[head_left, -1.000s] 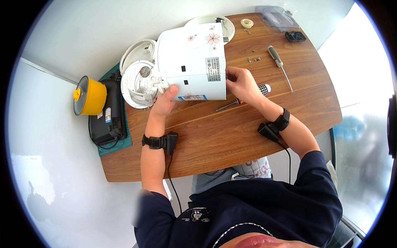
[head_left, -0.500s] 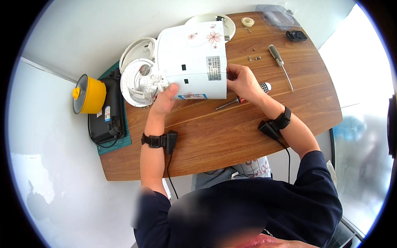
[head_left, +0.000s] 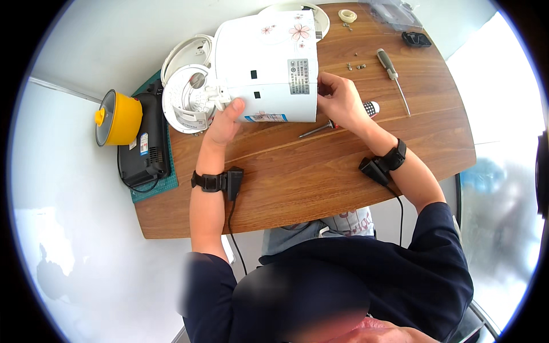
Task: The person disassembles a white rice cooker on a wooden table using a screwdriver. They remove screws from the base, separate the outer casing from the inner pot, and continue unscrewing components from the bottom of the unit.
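Observation:
A white appliance housing point(head_left: 263, 63), drum-shaped and printed with pink flowers, lies on its side on the wooden table. It looks like the body of an electric hot-water pot. At its left end is an open round white lid point(head_left: 186, 103) with a hinge. My left hand point(head_left: 227, 120) grips the near left edge by that hinge, thumb on top and other fingers hidden. Against the right end, my right hand point(head_left: 340, 100) has its fingers bent and closed at the rim; what the fingertips hold is hidden. A screwdriver with a red, black and white handle point(head_left: 371, 108) lies partly beneath that hand.
A grey-handled screwdriver point(head_left: 393, 77) lies at the right, near several small screws point(head_left: 360, 66). Farther back are a cream ring point(head_left: 347, 15), a black part point(head_left: 416, 39) and clear plastic packaging point(head_left: 394, 12). At the left, a yellow pot point(head_left: 124, 119) stands by a black device point(head_left: 146, 154) on a green mat point(head_left: 166, 182).
The whole view has shifted, so the table and its things appear slightly higher. Both hands stay at the same spots on the housing.

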Available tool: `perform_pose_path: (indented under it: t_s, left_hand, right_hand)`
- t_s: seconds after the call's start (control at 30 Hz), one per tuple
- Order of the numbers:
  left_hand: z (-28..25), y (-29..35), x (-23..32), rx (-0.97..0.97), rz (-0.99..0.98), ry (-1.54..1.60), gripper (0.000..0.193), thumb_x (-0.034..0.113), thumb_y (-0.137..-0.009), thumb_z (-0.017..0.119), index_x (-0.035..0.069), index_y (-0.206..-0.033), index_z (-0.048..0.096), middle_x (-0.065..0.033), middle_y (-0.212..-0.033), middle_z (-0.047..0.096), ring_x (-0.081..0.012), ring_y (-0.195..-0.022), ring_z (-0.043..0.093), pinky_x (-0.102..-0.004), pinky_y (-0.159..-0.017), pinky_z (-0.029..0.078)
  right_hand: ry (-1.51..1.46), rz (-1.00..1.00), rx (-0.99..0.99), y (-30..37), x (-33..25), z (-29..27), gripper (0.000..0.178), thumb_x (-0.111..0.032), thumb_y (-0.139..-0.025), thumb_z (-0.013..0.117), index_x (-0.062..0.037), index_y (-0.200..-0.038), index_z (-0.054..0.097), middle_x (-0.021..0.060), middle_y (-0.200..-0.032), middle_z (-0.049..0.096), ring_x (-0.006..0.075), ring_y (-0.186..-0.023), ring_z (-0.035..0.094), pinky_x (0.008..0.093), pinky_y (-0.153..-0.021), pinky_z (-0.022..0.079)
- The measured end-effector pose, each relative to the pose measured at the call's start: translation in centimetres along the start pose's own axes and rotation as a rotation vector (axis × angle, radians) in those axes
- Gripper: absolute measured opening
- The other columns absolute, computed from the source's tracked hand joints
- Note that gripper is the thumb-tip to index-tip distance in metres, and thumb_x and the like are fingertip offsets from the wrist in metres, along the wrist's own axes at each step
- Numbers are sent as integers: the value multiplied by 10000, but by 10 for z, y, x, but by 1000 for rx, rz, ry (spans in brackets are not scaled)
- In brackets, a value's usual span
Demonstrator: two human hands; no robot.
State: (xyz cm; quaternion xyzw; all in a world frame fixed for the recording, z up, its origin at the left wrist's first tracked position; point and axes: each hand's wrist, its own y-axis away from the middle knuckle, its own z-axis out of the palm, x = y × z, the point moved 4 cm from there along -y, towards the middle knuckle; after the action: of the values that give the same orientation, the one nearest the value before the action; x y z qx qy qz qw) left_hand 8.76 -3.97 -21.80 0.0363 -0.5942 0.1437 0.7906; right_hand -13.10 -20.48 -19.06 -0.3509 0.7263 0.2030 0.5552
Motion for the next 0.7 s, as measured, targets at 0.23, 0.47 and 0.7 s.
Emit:
perform_pose_path:
  t_s: [0.23,0.47,0.7]
  left_hand:
    - [2,-1,2,-29,11,-29,757,462,-965,679,28,-1530,425,-95,-1495,536,-243,-1375,495,-414,-1147,393]
    - [-1,0,0,-47,13,-26,719,443,-992,638,23,-1534,421,-102,-1507,533,-253,-1387,496,-423,-1154,391]
    - [-1,0,-1,-51,10,-22,714,444,-997,631,23,-1534,420,-103,-1509,531,-255,-1388,496,-429,-1152,394]
  right_hand:
    - [52,45,-26,0,-6,-2,261,-90,-844,757,28,-1075,740,101,-820,729,130,-742,664,290,-704,548]
    - [-5,29,13,3,-5,-1,217,-55,-852,765,28,-1051,741,65,-805,720,90,-732,629,264,-678,531]
    - [-172,83,-11,-1,6,3,146,-39,-859,751,22,-990,726,3,-796,684,57,-743,597,244,-672,507]
